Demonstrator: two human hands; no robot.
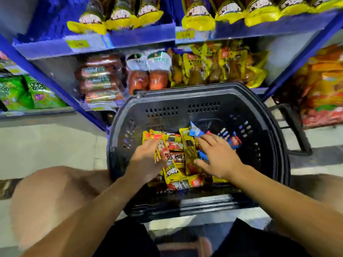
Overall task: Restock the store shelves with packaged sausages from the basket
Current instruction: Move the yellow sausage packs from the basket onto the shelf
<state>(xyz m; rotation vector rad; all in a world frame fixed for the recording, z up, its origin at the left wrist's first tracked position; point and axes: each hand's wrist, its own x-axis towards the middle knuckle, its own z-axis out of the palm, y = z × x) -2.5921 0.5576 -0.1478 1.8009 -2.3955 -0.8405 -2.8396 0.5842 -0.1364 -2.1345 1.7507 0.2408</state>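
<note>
We see a dark plastic basket [200,101] standing on the pale floor [46,141] right in front of a blue shelf unit [130,37]. Its bottom holds a loose heap of yellow-edged sausage packs [181,176], lying flat and overlapping, with a few blue packs [194,131] mixed in toward the far right side. Both of our hands reach down into it. The left hand [146,160] lies fingers spread on the left of the heap, thumb against a pack; we cannot tell whether it grips anything. The right hand [218,156] is spread open, palm down, resting across the yellow and blue packs on the right, not closed on any of them. On the upper shelf stand rows of matching yellow-edged packs [198,17], hanging over the edge above a yellow price label [78,43]. The lower shelf [104,106], just behind the basket, carries stacked red sausage logs [101,78], two orange-red packs with white tops [148,71] and yellow pouches [219,65]. Green bags [39,89] sit on the shelving to the left, orange bags [324,86] to the right
</note>
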